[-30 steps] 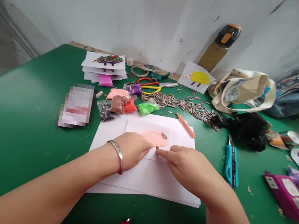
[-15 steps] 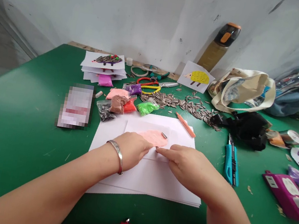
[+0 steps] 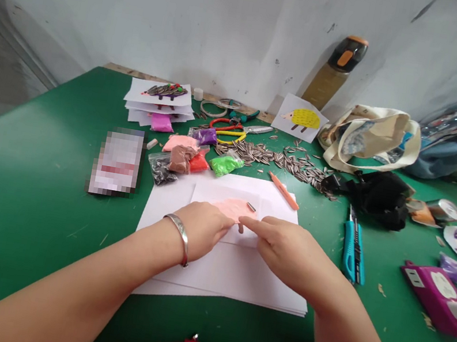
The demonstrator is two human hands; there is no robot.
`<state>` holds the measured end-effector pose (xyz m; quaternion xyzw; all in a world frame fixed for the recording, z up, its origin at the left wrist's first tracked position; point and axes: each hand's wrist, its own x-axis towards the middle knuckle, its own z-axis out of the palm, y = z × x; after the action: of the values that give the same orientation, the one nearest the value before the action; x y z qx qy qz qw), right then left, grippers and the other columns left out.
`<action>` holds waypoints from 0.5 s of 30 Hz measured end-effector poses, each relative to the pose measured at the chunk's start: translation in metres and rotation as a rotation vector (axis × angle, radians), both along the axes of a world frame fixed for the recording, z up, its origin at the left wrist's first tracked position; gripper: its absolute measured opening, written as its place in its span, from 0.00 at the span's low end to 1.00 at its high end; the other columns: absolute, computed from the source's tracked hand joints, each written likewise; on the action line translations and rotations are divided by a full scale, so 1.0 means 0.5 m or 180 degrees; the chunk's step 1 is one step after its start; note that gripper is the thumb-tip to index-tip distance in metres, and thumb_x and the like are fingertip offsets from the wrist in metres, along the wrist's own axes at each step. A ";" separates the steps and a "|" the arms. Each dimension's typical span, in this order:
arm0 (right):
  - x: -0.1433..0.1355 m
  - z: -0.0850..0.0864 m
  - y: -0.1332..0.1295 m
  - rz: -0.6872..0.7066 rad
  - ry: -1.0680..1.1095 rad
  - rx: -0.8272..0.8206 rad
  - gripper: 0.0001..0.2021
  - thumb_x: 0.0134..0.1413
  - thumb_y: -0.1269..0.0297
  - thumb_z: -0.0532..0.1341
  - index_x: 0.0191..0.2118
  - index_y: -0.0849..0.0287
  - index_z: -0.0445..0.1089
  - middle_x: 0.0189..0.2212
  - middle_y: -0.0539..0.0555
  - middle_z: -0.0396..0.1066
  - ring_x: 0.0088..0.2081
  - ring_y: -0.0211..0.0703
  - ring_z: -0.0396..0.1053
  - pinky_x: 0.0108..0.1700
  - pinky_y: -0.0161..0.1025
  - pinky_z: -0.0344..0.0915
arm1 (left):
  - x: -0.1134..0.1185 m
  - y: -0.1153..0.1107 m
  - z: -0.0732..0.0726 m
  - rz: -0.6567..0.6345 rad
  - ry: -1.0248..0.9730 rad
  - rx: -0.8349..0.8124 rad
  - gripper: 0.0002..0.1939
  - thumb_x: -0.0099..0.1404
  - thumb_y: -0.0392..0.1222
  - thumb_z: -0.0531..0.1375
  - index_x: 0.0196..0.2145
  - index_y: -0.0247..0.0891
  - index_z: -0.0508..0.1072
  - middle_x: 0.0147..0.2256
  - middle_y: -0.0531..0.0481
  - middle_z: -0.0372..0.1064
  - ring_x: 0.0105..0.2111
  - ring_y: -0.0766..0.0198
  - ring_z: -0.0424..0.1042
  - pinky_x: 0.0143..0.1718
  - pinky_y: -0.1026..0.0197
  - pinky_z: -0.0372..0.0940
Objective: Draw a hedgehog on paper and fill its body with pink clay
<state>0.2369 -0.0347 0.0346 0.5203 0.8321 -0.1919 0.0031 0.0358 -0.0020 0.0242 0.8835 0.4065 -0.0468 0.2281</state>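
Observation:
A flat, peach-pink patch of clay point(image 3: 236, 208) lies on a small white sheet point(image 3: 207, 192), above a stack of larger white paper point(image 3: 211, 276). One striped sunflower seed point(image 3: 251, 207) rests at the patch's upper right. My left hand point(image 3: 201, 228), with a silver bangle at the wrist, lies over the left of the sheet, its fingertips at the clay's lower edge. The outstretched index finger of my right hand point(image 3: 282, 241) touches that edge from the right, other fingers curled below. A thin brown strip point(image 3: 240, 228), apparently clay, hangs down under this fingertip.
Behind the paper lie bagged clays, including a green one point(image 3: 226, 163), and loose sunflower seeds point(image 3: 257, 154). Scissors point(image 3: 234, 134) and a hedgehog drawing point(image 3: 299, 117) are farther back. An orange pencil-like stick point(image 3: 284, 191) touches the paper; a blue utility knife point(image 3: 354, 247) lies right.
My right index fingertip has moved slightly up onto the clay's lower edge, uncovering more of the brown strip. My left hand has stayed in place.

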 end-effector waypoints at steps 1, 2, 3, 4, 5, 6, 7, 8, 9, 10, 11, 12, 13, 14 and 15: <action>-0.001 -0.002 0.001 0.0002 -0.0050 0.0007 0.23 0.57 0.74 0.49 0.52 0.47 0.70 0.33 0.51 0.72 0.33 0.39 0.67 0.32 0.33 0.54 | 0.000 0.000 0.001 0.0014 0.0000 -0.0003 0.16 0.68 0.41 0.49 0.45 0.46 0.76 0.35 0.51 0.77 0.33 0.60 0.75 0.33 0.62 0.64; -0.002 -0.005 0.001 0.0037 -0.0118 0.0008 0.22 0.57 0.74 0.49 0.52 0.47 0.70 0.32 0.51 0.72 0.33 0.39 0.67 0.31 0.33 0.53 | 0.000 0.000 0.002 0.0020 -0.0014 -0.0006 0.16 0.68 0.41 0.49 0.46 0.46 0.75 0.36 0.51 0.77 0.34 0.60 0.75 0.33 0.62 0.64; -0.004 -0.007 0.002 0.0089 -0.0189 0.0007 0.21 0.58 0.73 0.50 0.51 0.48 0.70 0.31 0.52 0.71 0.32 0.40 0.67 0.31 0.34 0.53 | 0.001 0.000 0.003 0.0013 -0.0037 -0.0006 0.16 0.68 0.41 0.49 0.46 0.46 0.75 0.37 0.51 0.77 0.34 0.60 0.75 0.33 0.62 0.64; -0.005 -0.010 0.003 0.0139 -0.0250 0.0012 0.20 0.58 0.72 0.50 0.50 0.48 0.71 0.31 0.52 0.71 0.32 0.41 0.67 0.31 0.34 0.52 | 0.001 0.000 0.003 -0.0007 -0.0070 -0.0002 0.16 0.68 0.41 0.49 0.46 0.46 0.75 0.37 0.51 0.77 0.35 0.60 0.75 0.34 0.62 0.64; -0.006 -0.012 0.003 0.0172 -0.0294 0.0024 0.20 0.58 0.72 0.50 0.50 0.49 0.71 0.31 0.52 0.72 0.33 0.41 0.68 0.30 0.34 0.52 | 0.001 -0.001 0.003 -0.0032 -0.0103 0.0009 0.17 0.68 0.40 0.49 0.46 0.46 0.75 0.37 0.52 0.77 0.34 0.60 0.75 0.34 0.62 0.64; -0.006 -0.013 0.003 0.0190 -0.0317 0.0036 0.19 0.58 0.72 0.50 0.49 0.49 0.72 0.31 0.53 0.72 0.33 0.42 0.68 0.31 0.34 0.52 | 0.001 -0.001 0.002 -0.0057 -0.0115 0.0010 0.17 0.68 0.39 0.49 0.46 0.46 0.75 0.36 0.51 0.77 0.34 0.60 0.75 0.35 0.62 0.64; -0.006 -0.014 0.004 0.0194 -0.0314 0.0037 0.19 0.58 0.72 0.50 0.49 0.49 0.72 0.32 0.53 0.72 0.34 0.42 0.68 0.31 0.34 0.52 | 0.001 -0.001 0.002 -0.0072 -0.0118 0.0011 0.17 0.68 0.39 0.49 0.46 0.46 0.75 0.36 0.51 0.77 0.35 0.60 0.75 0.36 0.62 0.64; -0.005 -0.014 0.004 0.0187 -0.0282 0.0022 0.19 0.58 0.72 0.50 0.49 0.49 0.72 0.33 0.53 0.72 0.34 0.42 0.68 0.31 0.34 0.52 | 0.001 -0.001 0.001 -0.0069 -0.0112 0.0019 0.17 0.68 0.39 0.49 0.47 0.46 0.75 0.37 0.51 0.77 0.35 0.60 0.75 0.36 0.62 0.64; -0.004 -0.013 0.004 0.0167 -0.0223 -0.0001 0.20 0.58 0.72 0.50 0.49 0.48 0.71 0.33 0.53 0.73 0.34 0.42 0.69 0.31 0.34 0.53 | 0.001 -0.001 -0.001 -0.0052 -0.0080 0.0013 0.17 0.68 0.39 0.49 0.47 0.46 0.75 0.37 0.51 0.77 0.36 0.60 0.75 0.36 0.61 0.64; -0.003 -0.011 0.005 0.0134 -0.0149 -0.0018 0.20 0.58 0.72 0.49 0.50 0.48 0.71 0.34 0.52 0.73 0.35 0.41 0.69 0.32 0.34 0.53 | 0.001 -0.001 -0.001 -0.0014 -0.0028 0.0000 0.17 0.68 0.39 0.49 0.47 0.46 0.75 0.38 0.51 0.77 0.36 0.59 0.75 0.36 0.61 0.64; -0.002 -0.009 0.005 0.0097 -0.0075 -0.0032 0.21 0.58 0.73 0.49 0.51 0.47 0.70 0.35 0.52 0.73 0.35 0.41 0.68 0.32 0.34 0.53 | 0.002 -0.001 -0.001 0.0018 0.0024 -0.0013 0.17 0.68 0.40 0.49 0.47 0.46 0.75 0.38 0.51 0.77 0.36 0.58 0.75 0.35 0.61 0.64; -0.001 -0.007 0.005 0.0055 -0.0021 -0.0040 0.22 0.58 0.73 0.48 0.51 0.47 0.70 0.35 0.52 0.73 0.34 0.40 0.68 0.31 0.34 0.53 | 0.002 -0.002 -0.001 0.0018 0.0046 -0.0027 0.17 0.68 0.40 0.49 0.47 0.46 0.75 0.37 0.51 0.77 0.36 0.58 0.75 0.35 0.61 0.64; -0.001 -0.006 0.005 0.0036 -0.0003 -0.0048 0.22 0.58 0.73 0.48 0.51 0.47 0.70 0.35 0.52 0.73 0.34 0.40 0.68 0.31 0.34 0.53 | 0.002 -0.003 0.001 0.0017 0.0026 -0.0016 0.17 0.68 0.40 0.49 0.47 0.46 0.75 0.37 0.51 0.77 0.36 0.58 0.75 0.34 0.60 0.64; -0.001 -0.004 0.005 0.0026 -0.0008 -0.0053 0.21 0.58 0.73 0.48 0.51 0.47 0.70 0.35 0.52 0.73 0.34 0.40 0.68 0.31 0.34 0.53 | 0.001 -0.005 0.004 0.0007 -0.0022 0.0008 0.17 0.69 0.39 0.49 0.46 0.46 0.75 0.37 0.51 0.77 0.36 0.58 0.75 0.34 0.60 0.64; -0.002 -0.003 0.004 0.0023 -0.0036 -0.0056 0.21 0.59 0.73 0.48 0.50 0.48 0.71 0.34 0.52 0.72 0.33 0.41 0.68 0.31 0.34 0.53 | 0.001 -0.007 0.007 -0.0014 -0.0100 0.0044 0.17 0.69 0.38 0.48 0.46 0.46 0.75 0.37 0.51 0.77 0.36 0.58 0.75 0.34 0.60 0.64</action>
<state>0.2359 -0.0326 0.0332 0.5183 0.8323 -0.1963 0.0131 0.0364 -0.0053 0.0279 0.8866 0.4012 -0.0306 0.2282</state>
